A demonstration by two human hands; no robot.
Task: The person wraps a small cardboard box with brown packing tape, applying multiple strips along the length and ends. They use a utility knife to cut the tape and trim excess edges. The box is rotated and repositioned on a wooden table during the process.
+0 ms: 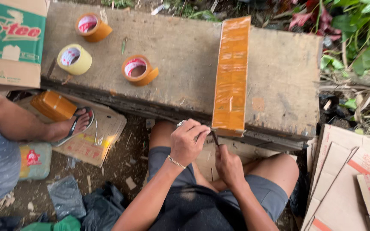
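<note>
working just below the near end of the long flat package wrapped in orange-brown tape (232, 75), which is lying across the weathered wooden bench (185, 64) and overhanging its front edge. left hand (188, 143) curling closed around a small metallic thing, right hand (228, 164) pinching the lower end of a thin dark strip (214, 139) just beneath the package's end; cannot tell whether that strip is a blade or a tape tail. hands sitting close together, both gripping, almost touching. judging the step: keeping the strip taut and the pull in line with the package's length, bracing wrists over the knees, keeping fingers off any edge. left of the package on the bench, lying three tape rolls: orange-brown roll at the far edge (93, 27), pale yellow roll (74, 59), another orange-brown roll nearest the package (139, 69). further left, standing a green and white cardboard box (11, 40), contents not showing. below the bench, left of the package, resting another person's sandalled foot (71, 126) beside a smaller taped orange bundle (54, 105). right of the package, lying flattened cardboard sheets (347, 171), holding nothing.
</note>
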